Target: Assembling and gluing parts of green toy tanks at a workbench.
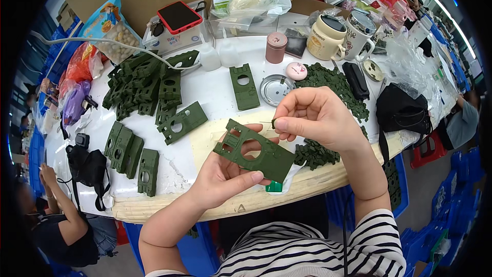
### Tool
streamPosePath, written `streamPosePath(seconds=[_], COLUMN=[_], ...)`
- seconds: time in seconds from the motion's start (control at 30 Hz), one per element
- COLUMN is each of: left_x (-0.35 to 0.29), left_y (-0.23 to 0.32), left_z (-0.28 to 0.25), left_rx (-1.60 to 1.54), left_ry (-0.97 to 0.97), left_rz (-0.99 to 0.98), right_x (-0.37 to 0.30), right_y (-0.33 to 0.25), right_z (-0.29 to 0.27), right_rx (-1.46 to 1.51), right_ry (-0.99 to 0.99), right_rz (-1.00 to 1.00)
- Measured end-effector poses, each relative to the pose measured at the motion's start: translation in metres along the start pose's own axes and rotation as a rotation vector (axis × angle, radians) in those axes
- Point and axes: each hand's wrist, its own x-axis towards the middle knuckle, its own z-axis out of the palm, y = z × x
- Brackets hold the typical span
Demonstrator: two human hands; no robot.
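My left hand [218,178] grips a dark green plastic model tank hull [271,160] by its lower edge, tilted over the table. The hull has a large round hole and smaller square openings. Up and to the right of it, my right hand [315,120] pinches a small dark green plastic part [274,123] between thumb and forefinger. From this part a thin dark tip points toward the hull; the fingers hide the rest. Below the right hand lies a pile of small green parts [316,154]. Another hull [245,87] lies flat beyond my hands.
A heap of green hulls [141,84] sits at left, with several more nearer the edge. A round metal dish [277,90], white dropper bottles [209,55], a pink tin [275,47] and mugs [326,37] stand farther back. Black bags [404,114] flank the work area. Other people sit nearby.
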Motion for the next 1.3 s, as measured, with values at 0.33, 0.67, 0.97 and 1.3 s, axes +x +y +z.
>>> streamPosePath(seconds=[0.33, 0.67, 0.97, 1.3], left_x=[-0.003, -0.005, -0.004, -0.005], left_y=[-0.004, -0.014, -0.006, -0.005], left_z=[-0.002, -0.005, 0.004, 0.005], left_rx=[0.025, 0.056, 0.085, 0.086], left_ry=[-0.051, -0.083, -0.119, -0.117], left_rz=[-0.079, -0.131, -0.209, -0.225], right_x=[0.002, -0.002, -0.005, -0.005], right_y=[0.014, 0.017, 0.017, 0.016], right_z=[0.004, 0.015, 0.021, 0.023], right_rx=[-0.084, -0.431, -0.475, -0.483], right_ry=[-0.026, -0.011, -0.032, -0.050], right_rz=[-0.189, -0.296, -0.233, -0.215])
